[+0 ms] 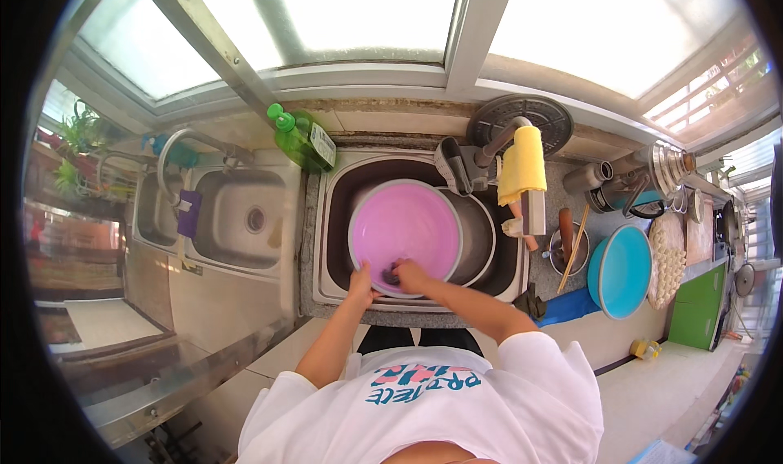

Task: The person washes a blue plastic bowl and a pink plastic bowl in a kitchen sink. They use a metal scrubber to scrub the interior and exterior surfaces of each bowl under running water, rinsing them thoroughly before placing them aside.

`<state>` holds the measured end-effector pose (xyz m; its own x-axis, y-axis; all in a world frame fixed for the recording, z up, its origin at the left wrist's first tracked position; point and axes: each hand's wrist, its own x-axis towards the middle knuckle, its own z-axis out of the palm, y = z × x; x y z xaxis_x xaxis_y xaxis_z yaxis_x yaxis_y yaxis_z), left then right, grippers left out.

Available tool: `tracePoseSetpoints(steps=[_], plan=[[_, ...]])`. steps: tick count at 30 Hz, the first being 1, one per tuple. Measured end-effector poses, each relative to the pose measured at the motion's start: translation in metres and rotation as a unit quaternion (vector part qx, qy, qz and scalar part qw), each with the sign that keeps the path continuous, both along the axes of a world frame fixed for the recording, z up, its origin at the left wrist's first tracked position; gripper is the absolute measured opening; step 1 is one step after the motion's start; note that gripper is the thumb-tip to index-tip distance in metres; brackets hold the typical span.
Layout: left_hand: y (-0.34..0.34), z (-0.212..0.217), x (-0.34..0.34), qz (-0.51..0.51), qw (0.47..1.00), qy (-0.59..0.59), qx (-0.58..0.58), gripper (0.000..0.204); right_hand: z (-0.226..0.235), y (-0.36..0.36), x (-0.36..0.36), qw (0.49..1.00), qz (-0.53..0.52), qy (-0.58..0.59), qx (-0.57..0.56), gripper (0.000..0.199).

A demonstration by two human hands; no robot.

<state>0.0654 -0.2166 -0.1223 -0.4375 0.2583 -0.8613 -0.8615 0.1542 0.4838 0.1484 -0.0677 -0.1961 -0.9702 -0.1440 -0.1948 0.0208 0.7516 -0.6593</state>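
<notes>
A pink plastic basin (405, 219) with a pale grey rim sits in the dark-lined sink (338, 166). At its near left edge, my left hand (362, 285) is closed on the rim. Inside the basin near the front wall, my right hand (410, 277) presses a small dark scrubber (391, 276) against the surface; the fingers partly cover it, and its exact material is too small to tell. Partly hidden behind the basin's right side, a wide metal bowl (473, 240) rests in the same sink.
A green pump bottle (300, 138) stands behind the sink's left corner. Over the sink's right side a yellow cloth (522, 164) hangs near the faucet. Further right are a metal pot (568, 248) with chopsticks, a blue basin (621, 270) and a tray of dumplings (669, 268).
</notes>
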Motion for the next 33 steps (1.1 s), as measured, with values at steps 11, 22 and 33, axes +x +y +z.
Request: tracePoseSetpoints(steps=[11,22,33], plan=[[-0.005,0.025,0.022,-0.016,0.998,-0.057,-0.002,0.033,0.010,0.032,-0.075,0.956,-0.146,-0.046,0.252,0.037],[-0.003,0.065,-0.016,-0.140,0.987,-0.080,0.010,0.039,0.188,0.046,-0.063,0.962,0.097,-0.247,0.055,0.041],[-0.035,0.044,-0.035,-0.106,0.938,-0.304,0.125,0.060,0.244,-0.010,-0.099,0.960,0.192,0.055,0.195,0.013]])
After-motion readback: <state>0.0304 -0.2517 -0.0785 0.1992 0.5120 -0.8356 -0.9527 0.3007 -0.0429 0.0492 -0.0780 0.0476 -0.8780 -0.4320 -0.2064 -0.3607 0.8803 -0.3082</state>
